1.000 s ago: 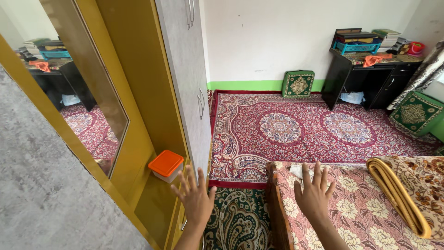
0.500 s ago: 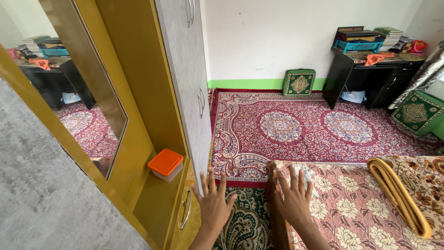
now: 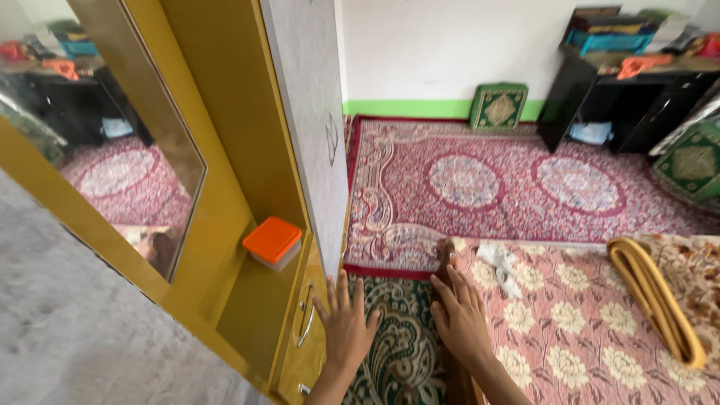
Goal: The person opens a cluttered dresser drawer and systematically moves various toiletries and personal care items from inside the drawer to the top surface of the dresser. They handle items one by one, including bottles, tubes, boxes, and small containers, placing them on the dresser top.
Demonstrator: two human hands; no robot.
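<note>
**Watch that drawer front and the bed corner**

While your hands are both down low in that gap between the wardrobe and the bed, there's a couple of things that could bite you. Your left hand (image 3: 346,324) sits right by the yellow drawer front (image 3: 309,352) with the metal drawer handle (image 3: 307,324) just beside your fingers (image 3: 339,292); if you swing outward without looking, I'd guess you clip knuckles on that handle or on the edge of the grey wardrobe door (image 3: 315,127) hanging open above. The little tub with the orange lid (image 3: 273,241) is perched on the shelf near the edge, up and to the left of that hand, so a bump to the cabinet or a careless reach could knock it off. That's my read, not something showing.

Your right hand (image 3: 461,319) is on the corner of the bed, over the wooden bed frame (image 3: 447,262) where the floral bedspread (image 3: 570,330) starts. Leaning weight there could drag the cover sideways, and the crumpled white cloth (image 3: 501,264) just ahead of your fingertips (image 3: 450,281) might slide with it.

Fingers now: left hand is flat and fully spread, palm down, gripping nothing, and I can't tell if it's touching the drawer or just hovering beside it. Right hand is open too, fingers extended and closer together, resting on the bed corner, holding nothing. The folded yellow blanket (image 3: 656,300) is well apart on the right.
</note>
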